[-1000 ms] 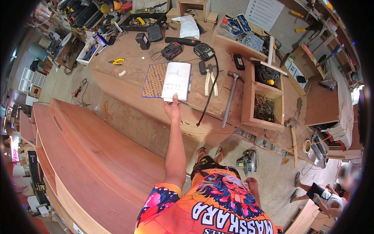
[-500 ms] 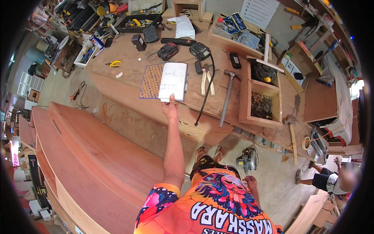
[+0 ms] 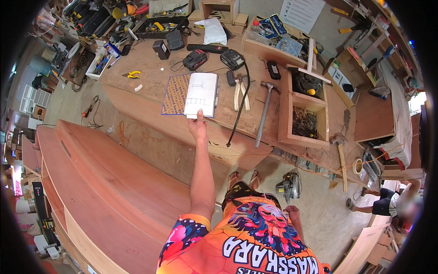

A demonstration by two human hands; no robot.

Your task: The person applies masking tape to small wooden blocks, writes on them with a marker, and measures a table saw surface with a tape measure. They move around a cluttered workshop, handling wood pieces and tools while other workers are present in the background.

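My left hand (image 3: pixel 197 125) grips the lower edge of an open notebook (image 3: pixel 201 86), thumb on the page and fingers hidden beneath. The white page carries pen-drawn sketches, and the brown patterned cover (image 3: pixel 174 96) with a blue edge spreads to the left. The notebook is at the near edge of a wooden workbench (image 3: pixel 150 64); whether it rests there or is slightly lifted, I cannot tell. Low beside my body, my right hand (image 3: pixel 293 212) has curled fingers and no object shows in it. Right of the notebook lie pliers with pale handles (image 3: pixel 241 93) and a claw hammer (image 3: pixel 265 112).
Battery packs (image 3: pixel 195 60), a black cable (image 3: pixel 242 100) and yellow pliers (image 3: pixel 132 74) lie on the bench. A wooden box of nails (image 3: pixel 304 121) stands right. A circular saw (image 3: pixel 288 186) sits on the floor. A large wooden panel structure (image 3: pixel 118 178) fills the left; another person (image 3: pixel 397 203) is at right.
The view has shifted very slightly. My left hand keeps its grip on the notebook. The person at far right has moved a little, with an arm now raised.
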